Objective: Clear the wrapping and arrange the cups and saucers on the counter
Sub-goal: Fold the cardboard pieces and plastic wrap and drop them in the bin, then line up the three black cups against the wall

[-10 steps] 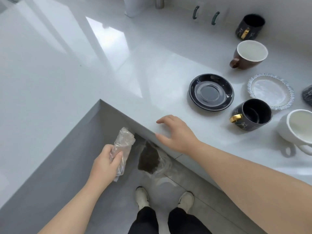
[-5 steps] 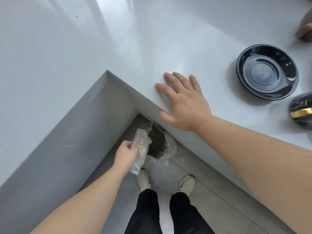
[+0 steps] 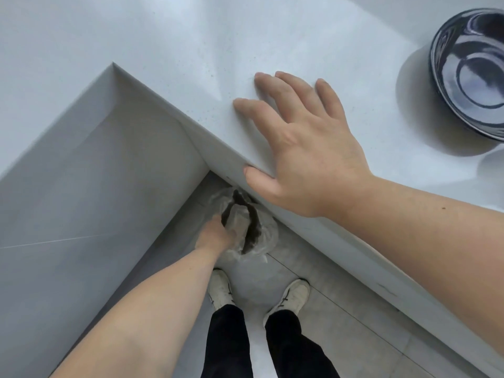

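White L-shaped bench (image 3: 191, 45) fills the upper view; its inner corner sits upper left, with grey cabinet faces dropping below it. Grey tiled floor (image 3: 341, 309) under the overhang. Two pale shoes (image 3: 291, 296) and black trouser legs stand on the tiles at bottom centre.

Black saucer (image 3: 471, 75): glossy, on the bench at far right, well apart from the right hand; its right side is cut off by the picture's edge. No cups in view.

A bin lined with a clear bag (image 3: 261, 230) stands on the floor, tucked in the corner under the bench edge. The bench edge and the right thumb overlap its upper rim, so only part of the dark opening shows.

Right hand (image 3: 305, 148): flat on the bench by the edge, fingers spread, thumb over the lip. Grip wide, holding nothing.

Left hand (image 3: 215, 233): lowered to the bin mouth, fingers closed around the crumpled clear wrapping (image 3: 237, 222). The wrapping sits at or just inside the opening; cannot tell how deep. Clear film against clear liner makes the wrapping's outline hard to separate, and the left fingertips are hidden behind it.
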